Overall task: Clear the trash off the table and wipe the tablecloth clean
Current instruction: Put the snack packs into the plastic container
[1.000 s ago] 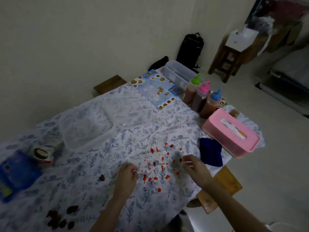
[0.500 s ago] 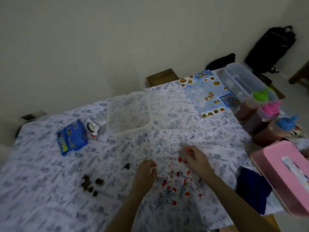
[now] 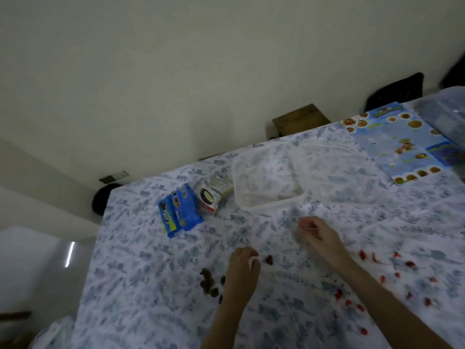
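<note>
The blue-flowered tablecloth [image 3: 141, 273] covers the table. My left hand [image 3: 241, 273] is closed, pinching a small white edge of what looks like thin clear film. My right hand [image 3: 320, 236] is closed too, pinching a pale thin edge of the same film, though the film is hard to make out. Brown blobs [image 3: 208, 283] lie left of my left hand, and one brown blob [image 3: 268, 259] sits by its fingers. Red spots [image 3: 377, 273] dot the cloth to the right of my right forearm. A blue wrapper [image 3: 177, 212] and a white snack packet [image 3: 214, 197] lie farther back.
A clear plastic container [image 3: 251, 200] and its lid [image 3: 334, 172] rest behind my hands. A blue picture sheet [image 3: 402, 144] lies at the far right, beside a clear box [image 3: 445, 114]. Beyond the table's far edge are a wooden stool [image 3: 299, 119] and the wall.
The view has swung left. Both hands moved left, off the red spots and toward the brown blobs, still pinched shut. The bottles and the pink tissue box have left the frame.
</note>
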`<state>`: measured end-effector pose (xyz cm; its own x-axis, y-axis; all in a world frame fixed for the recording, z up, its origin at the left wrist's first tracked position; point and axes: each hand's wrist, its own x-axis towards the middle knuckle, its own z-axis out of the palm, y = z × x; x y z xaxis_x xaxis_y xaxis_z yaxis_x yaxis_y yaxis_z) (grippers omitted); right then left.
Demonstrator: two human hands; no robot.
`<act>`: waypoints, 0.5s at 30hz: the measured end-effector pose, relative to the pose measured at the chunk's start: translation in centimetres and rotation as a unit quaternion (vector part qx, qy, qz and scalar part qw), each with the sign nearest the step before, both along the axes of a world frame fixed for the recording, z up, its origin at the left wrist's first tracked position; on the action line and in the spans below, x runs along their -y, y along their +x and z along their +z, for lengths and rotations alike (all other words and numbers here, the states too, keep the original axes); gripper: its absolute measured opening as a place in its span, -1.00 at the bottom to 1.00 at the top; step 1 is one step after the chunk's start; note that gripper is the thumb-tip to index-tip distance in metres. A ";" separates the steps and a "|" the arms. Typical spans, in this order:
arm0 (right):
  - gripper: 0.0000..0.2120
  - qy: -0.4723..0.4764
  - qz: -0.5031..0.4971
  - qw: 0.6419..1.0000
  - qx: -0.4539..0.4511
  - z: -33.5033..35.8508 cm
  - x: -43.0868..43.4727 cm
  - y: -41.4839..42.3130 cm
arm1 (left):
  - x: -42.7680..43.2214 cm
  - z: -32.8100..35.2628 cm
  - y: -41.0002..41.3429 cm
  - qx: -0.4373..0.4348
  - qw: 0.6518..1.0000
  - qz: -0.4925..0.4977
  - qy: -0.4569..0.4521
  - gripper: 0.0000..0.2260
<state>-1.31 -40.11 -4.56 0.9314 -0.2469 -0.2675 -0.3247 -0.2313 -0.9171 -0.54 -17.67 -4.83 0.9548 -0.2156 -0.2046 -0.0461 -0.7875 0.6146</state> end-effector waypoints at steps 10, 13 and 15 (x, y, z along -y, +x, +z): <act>-0.81 -0.050 0.017 0.998 0.032 1.0 -10.7 6.4 | -11.2 -0.1 7.0 0.049 0.998 -0.005 -0.025 -0.85; -0.83 -0.058 0.053 0.995 0.062 0.6 -14.3 8.1 | -14.3 -0.4 9.0 0.060 0.998 0.027 -0.015 -0.84; -0.85 -0.068 0.053 0.993 0.084 -0.1 -16.3 9.1 | -16.1 -0.6 10.6 0.071 0.996 0.055 -0.011 -0.84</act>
